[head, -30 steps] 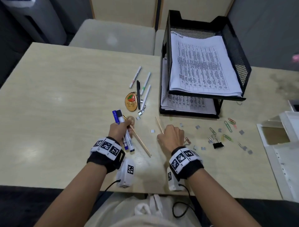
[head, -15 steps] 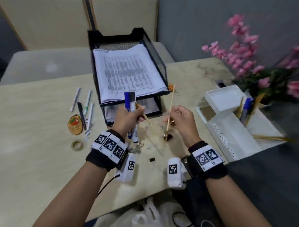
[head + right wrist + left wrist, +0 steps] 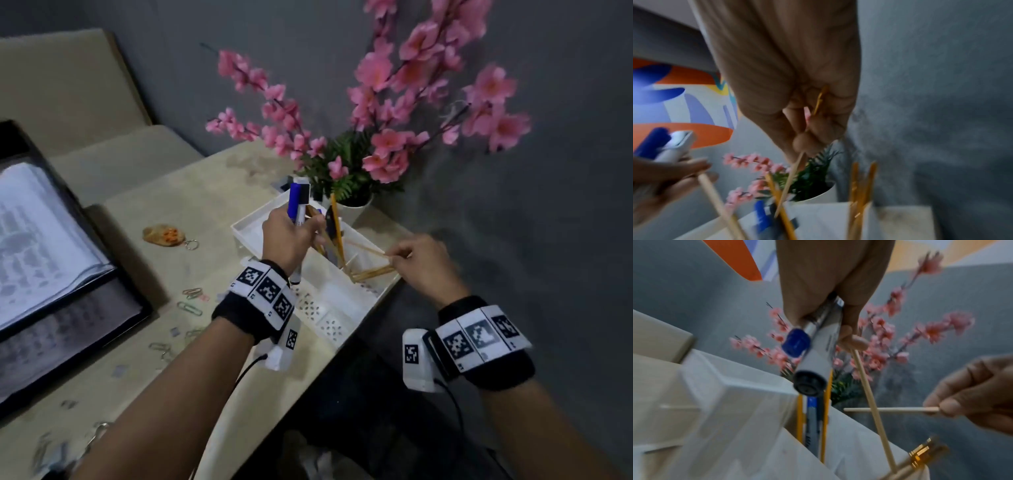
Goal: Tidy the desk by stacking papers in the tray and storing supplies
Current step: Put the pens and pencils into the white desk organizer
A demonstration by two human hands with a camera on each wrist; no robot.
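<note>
The left hand [image 3: 291, 236] grips two markers [image 3: 298, 202] and one thin wooden stick [image 3: 871, 395] above the white organizer [image 3: 342, 301]. The right hand [image 3: 423, 263] pinches the end of a second wooden stick [image 3: 363, 247], angled toward the organizer, which stands at the desk [image 3: 191, 205] edge holding two yellow pencils [image 3: 827, 402] and a blue pen [image 3: 813, 415]. The black paper tray [image 3: 102, 301] with stacked papers [image 3: 41, 240] sits at left, paper clips [image 3: 190, 301] scattered between.

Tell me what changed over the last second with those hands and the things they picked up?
Both hands lifted off the desk and swung right to the white organizer. The left hand carried its two markers and a wooden stick there; the right hand picked up a thin wooden stick and now points it into the organizer. Unchanged: papers in the black tray, paper clips scattered on the desk.
</note>
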